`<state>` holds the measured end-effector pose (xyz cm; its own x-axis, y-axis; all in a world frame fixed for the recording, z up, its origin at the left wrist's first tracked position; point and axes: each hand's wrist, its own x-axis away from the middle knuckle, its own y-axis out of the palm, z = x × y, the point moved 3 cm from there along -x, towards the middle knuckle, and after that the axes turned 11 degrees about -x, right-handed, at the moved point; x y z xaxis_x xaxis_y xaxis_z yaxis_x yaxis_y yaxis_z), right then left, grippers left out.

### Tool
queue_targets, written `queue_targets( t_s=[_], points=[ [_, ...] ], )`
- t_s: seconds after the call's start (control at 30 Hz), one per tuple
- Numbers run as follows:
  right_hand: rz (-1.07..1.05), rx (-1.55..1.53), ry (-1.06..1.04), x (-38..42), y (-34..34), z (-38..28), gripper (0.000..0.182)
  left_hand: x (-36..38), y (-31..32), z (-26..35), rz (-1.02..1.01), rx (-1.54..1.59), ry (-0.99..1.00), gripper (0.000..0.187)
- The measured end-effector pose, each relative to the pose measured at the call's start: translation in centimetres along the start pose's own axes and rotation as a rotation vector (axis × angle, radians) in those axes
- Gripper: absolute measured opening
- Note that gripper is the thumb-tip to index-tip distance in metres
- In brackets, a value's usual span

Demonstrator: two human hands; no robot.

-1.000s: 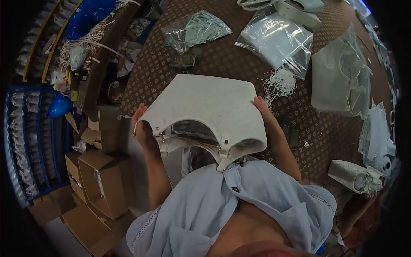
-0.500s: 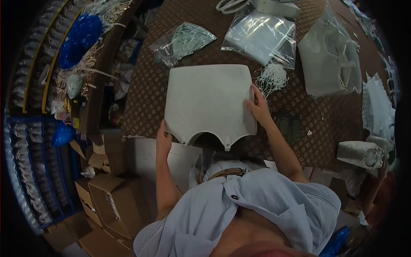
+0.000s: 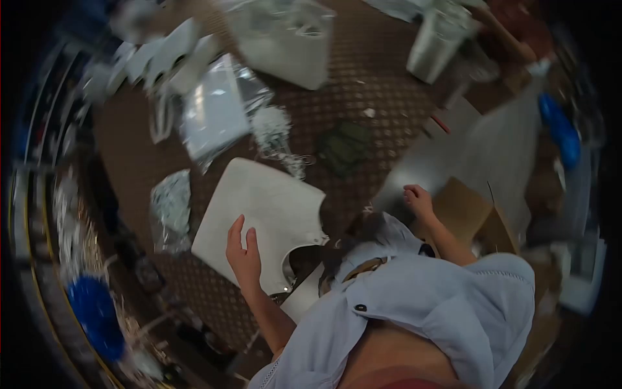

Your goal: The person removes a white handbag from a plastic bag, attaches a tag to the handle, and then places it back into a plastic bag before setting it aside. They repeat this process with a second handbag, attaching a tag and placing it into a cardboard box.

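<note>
A flat white handbag [image 3: 259, 207] with a curved cutout and small metal studs along one edge lies on the patterned brown table [image 3: 382, 149]. Over its near part hovers my left hand [image 3: 245, 256], fingers stretched and thumb apart, holding nothing. My right hand [image 3: 419, 202] is off to the right, beyond the table edge and near an open cardboard box [image 3: 463, 211]. Its fingers are loosely bent and nothing shows in them. Motion blurs the view somewhat.
Behind the handbag lie clear plastic sleeves [image 3: 214, 113] and a bundle of white strings [image 3: 272, 126]. A plastic packet [image 3: 171, 207] is to its left. Dark green pieces [image 3: 343, 149] lie to the right. Another white bag [image 3: 282, 42] stands farther back. A person's arm [image 3: 505, 32] reaches in at upper right.
Both hands have let go of the white handbag, which now rests on the table. My right hand has moved away past the table edge. The view has turned right.
</note>
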<state>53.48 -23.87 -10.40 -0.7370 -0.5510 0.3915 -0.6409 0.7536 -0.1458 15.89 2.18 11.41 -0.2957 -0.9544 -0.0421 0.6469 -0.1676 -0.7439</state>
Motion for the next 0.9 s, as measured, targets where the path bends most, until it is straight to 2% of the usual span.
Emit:
queue_targets(
  t_s=[0.07,0.1,0.17,0.2,0.27,0.33,0.37,0.4,0.5,0.57,0.63,0.7,0.73,0.8,0.83,0.9],
  points=[
    [0.076,0.483,-0.087,3.1,-4.9,3.0,0.024,-1.0,4.4,4.2,-0.235,0.056,0.171,0.033],
    [0.187,0.45,-0.033,4.6,-7.6,5.4,0.024,-1.2,6.6,6.3,-0.345,0.089,0.257,0.034],
    [-0.228,1.084,0.195,7.9,-10.9,10.9,0.026,-0.3,10.7,10.4,-0.584,0.039,0.498,0.035],
    [-0.162,1.042,0.24,9.4,-11.9,11.9,0.026,0.4,12.7,12.0,-0.709,-0.001,0.556,0.037],
    [0.032,0.747,0.542,12.2,-12.6,13.2,0.022,1.5,16.9,14.0,-0.959,0.02,0.63,0.039],
    [0.127,0.598,0.543,13.8,-13.4,15.3,0.024,2.4,20.4,17.1,-1.084,-0.04,0.732,0.043],
    [0.175,0.488,0.513,14.0,-13.6,16.8,0.027,2.8,22.1,18.3,-1.208,-0.152,0.743,0.045],
    [0.137,0.461,0.464,13.6,-14.0,18.9,0.028,3.2,23.9,19.6,-1.321,-0.271,0.752,0.048],
    [0.063,0.366,0.35,10.3,-16.6,25.3,0.033,3.7,29.6,26.2,-1.368,-0.45,0.924,0.05],
    [0.186,0.324,0.389,8.8,-19.6,23.8,0.031,4.6,33.9,30.9,-1.376,-0.563,1.003,0.049],
    [0.31,0.261,0.421,6.6,-23.2,20.7,0.028,5.0,38.4,35.8,-1.204,-0.525,1.246,0.049],
    [0.511,0.015,0.476,5.4,-26.8,18.3,0.031,6.0,41.6,41.5,-1.169,-0.472,1.375,0.049],
    [0.535,-0.002,0.48,5.0,-28.4,16.1,0.031,6.8,43.0,44.0,-1.135,-0.401,1.452,0.049],
    [0.734,-0.001,0.612,3.8,-32.2,12.7,0.042,7.7,46.0,47.7,-1.192,-0.41,1.505,0.048],
    [0.753,-0.017,0.604,2.3,-33.6,13.4,0.042,8.0,47.6,49.4,-1.237,-0.427,1.534,0.048],
    [0.705,0.547,0.579,-1.6,-35.7,14.4,0.054,7.9,51.1,52.0,-1.269,-0.473,1.584,0.048]
  ],
)
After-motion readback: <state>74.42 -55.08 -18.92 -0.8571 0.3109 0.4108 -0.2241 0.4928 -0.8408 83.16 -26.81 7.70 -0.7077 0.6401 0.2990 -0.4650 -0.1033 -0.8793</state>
